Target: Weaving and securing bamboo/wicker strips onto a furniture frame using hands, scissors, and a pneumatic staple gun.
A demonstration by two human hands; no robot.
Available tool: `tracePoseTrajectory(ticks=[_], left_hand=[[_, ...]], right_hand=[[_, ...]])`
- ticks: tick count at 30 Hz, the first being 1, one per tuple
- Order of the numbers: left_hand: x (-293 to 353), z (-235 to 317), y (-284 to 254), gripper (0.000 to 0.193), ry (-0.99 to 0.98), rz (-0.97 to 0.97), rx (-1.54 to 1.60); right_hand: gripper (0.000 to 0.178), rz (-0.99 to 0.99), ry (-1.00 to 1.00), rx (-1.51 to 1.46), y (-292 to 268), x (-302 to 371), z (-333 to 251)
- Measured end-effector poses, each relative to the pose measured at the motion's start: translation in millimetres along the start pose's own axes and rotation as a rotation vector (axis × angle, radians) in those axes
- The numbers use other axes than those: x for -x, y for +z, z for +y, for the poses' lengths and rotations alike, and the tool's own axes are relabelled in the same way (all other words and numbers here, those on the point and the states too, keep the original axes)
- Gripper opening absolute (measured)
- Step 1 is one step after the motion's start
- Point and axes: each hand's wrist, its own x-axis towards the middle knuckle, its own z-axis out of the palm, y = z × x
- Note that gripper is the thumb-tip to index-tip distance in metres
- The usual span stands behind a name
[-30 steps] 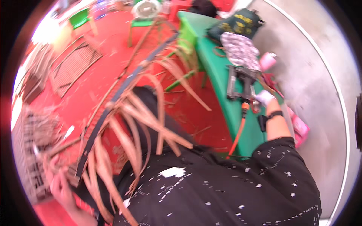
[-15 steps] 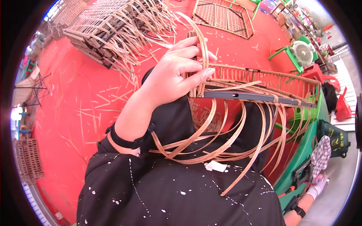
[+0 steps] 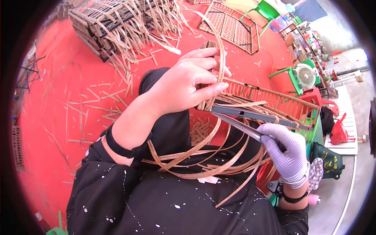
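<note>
The left hand (image 3: 192, 80) pinches a cane strip (image 3: 221, 49) at the rattan frame's (image 3: 258, 115) corner over the lap (image 3: 170, 126), the gloved right hand (image 3: 285, 152) grips a pointed metal tool (image 3: 239, 126), seemingly lining up, needing careful aim.

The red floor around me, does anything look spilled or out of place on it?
Yes. Loose pale strips lie scattered at odd angles on the floor left of your legs, and more small pieces lie between them. Following no order, they look like litter.
</note>
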Motion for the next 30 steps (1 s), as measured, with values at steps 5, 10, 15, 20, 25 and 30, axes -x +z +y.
tracePoseTrajectory(ticks=[5,10,15,20,25,30], left_hand=[[3.2,-4.7,3.1,0.021,0.037,0.047,-0.057],[5.2,-3.7,0.3,0.018,0.021,0.031,-0.035],[4.7,-1.0,5.9,0.016,-0.017,0.033,-0.011],[6.2,-0.3,6.4,0.017,-0.017,0.025,-0.041],[6.7,0.7,5.5,0.016,-0.047,0.017,-0.042],[5.4,1.4,6.4,0.016,-0.031,0.025,-0.023]], right_hand=[[0.018,0.023,0.063,-0.019,13.8,-5.8,3.0],[0.018,0.021,0.016,0.000,12.8,-1.9,4.5],[0.017,0.024,0.054,-0.047,13.8,1.3,9.4],[0.017,0.021,0.111,-0.054,15.1,3.3,12.0],[0.017,0.025,0.081,-0.071,13.1,3.9,12.1],[0.017,0.014,0.087,-0.055,12.1,1.2,12.5]])
